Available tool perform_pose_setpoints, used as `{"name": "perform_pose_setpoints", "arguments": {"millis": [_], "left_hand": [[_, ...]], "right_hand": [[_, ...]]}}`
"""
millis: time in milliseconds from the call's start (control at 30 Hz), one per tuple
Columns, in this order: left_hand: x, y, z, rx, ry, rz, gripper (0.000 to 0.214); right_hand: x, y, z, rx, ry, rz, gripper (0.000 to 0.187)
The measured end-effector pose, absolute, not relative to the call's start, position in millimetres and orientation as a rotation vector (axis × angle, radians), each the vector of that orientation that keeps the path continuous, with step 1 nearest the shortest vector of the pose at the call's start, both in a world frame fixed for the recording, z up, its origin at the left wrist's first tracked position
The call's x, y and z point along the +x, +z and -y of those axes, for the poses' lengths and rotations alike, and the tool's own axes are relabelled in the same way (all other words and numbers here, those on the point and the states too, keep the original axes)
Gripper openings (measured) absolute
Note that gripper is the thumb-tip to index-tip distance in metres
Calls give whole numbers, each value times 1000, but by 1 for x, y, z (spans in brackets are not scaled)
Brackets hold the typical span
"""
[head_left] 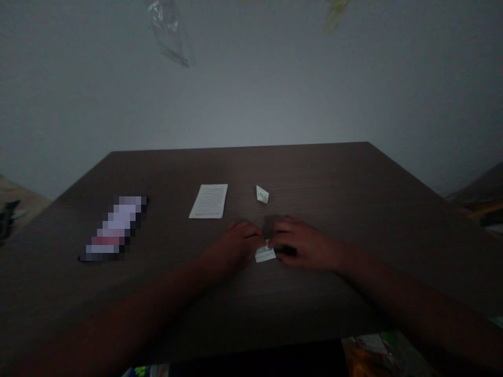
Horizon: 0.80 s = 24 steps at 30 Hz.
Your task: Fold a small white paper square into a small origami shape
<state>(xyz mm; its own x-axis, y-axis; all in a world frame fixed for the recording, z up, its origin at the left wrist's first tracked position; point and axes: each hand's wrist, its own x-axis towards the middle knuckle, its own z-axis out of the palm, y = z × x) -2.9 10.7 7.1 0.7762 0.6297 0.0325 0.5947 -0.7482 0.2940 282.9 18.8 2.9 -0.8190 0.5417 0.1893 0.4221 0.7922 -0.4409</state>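
A small piece of white printed paper (265, 255) lies low over the table between my two hands, its upper part covered by fingers. My left hand (241, 242) pinches it from the left, fingers curled in. From the right, my right hand (301, 243) closes its thumb and fingertips on the same paper. Just beyond the hands stands a small folded piece of white paper (262, 195). Left of that is a stack of printed paper sheets (209, 201), lying flat.
A phone (116, 228) with a blurred-out screen lies on the left of the dark wooden table (322, 178). Behind the table rises a pale wall (251, 94), with a clear plastic bag (168, 31) hanging on it. Colourful packets (371, 351) show below the near edge.
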Motion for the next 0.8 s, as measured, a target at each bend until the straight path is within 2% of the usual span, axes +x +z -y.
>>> {"name": "perform_pose_setpoints", "arguments": {"millis": [167, 533, 667, 800], "left_hand": [[0, 10, -12, 2690, 189, -1002, 24], [-13, 16, -1, 2632, 323, -866, 12], [-16, 10, -4, 2601, 363, -828, 3], [-18, 6, -7, 2560, 415, -819, 8]], "right_hand": [[279, -2, -17, -693, 498, 2632, 5], [272, -7, -7, -566, 323, 2643, 16], [270, -10, -5, -586, 320, 2591, 13], [269, -11, -5, -612, 374, 2571, 11]]}}
